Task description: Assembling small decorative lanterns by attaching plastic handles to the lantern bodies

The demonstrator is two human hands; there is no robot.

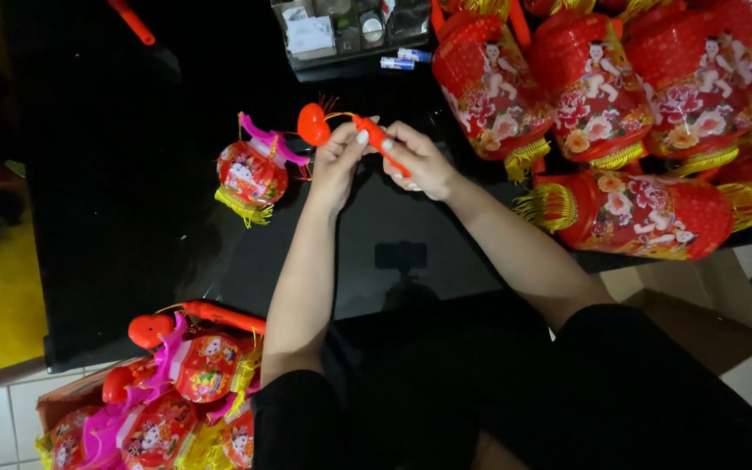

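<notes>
1. Clearly, both hands meet over the dark worktop [115,174] on one thing: an orange stick [382,144] with a red heart-shaped knob [312,124] at its far end.
2. The stick's long axis slants from the heart, up and to the left, down toward the right. The left hand [339,157] pinches it near the heart end; the right hand [419,161] is closed round the lower end, fingers pressed together on it.
3. A thin yellow wire or cord curves between the heart and the stick; I cannot tell where it is fastened.
4. Just left of the left hand, a small red lantern [252,172] with a pink top and yellow fringe lies on the worktop, apart from both hands and nearer the left one.
5. Large red lanterns [594,87] with flower prints, child figures and gold tassels crowd the upper right; one lies on its side [637,213].
6. A cardboard box [67,396] at lower left holds more small lanterns and orange sticks.
7. At the top edge sits a clear tray [350,35] with small white-labelled packets, and two small white tubes [404,59] beside it.
</notes>
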